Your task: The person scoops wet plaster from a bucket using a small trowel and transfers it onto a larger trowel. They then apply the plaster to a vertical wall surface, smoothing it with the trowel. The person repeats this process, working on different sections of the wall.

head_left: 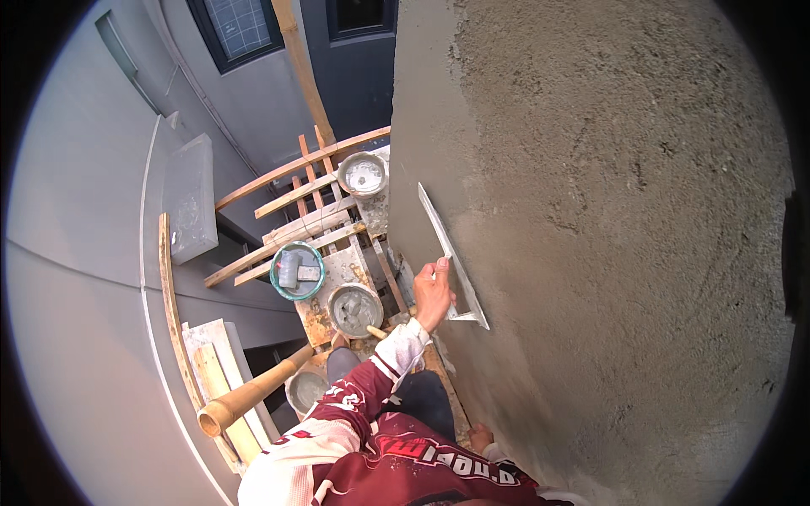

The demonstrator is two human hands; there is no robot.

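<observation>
My left hand (433, 293) is closed around the handle of a long, flat plastering trowel (438, 221). Its blade lies along the grey plastered wall (591, 211) on my right, with the far end pointing up and away. The plaster around the blade looks smooth, while the surface farther right is rough and grainy. Low down, close to the wall and beside my body, my right hand (481, 438) shows only in part. Its fingers are too small and hidden to read.
Below me is a wooden scaffold with planks (337, 268). On it stand a bucket of wet mortar (355, 310), a green-rimmed bucket (297, 271) with tools, and a farther bucket (363, 174). A bamboo pole (253, 392) juts out at left. A grey wall (84, 253) stands close by.
</observation>
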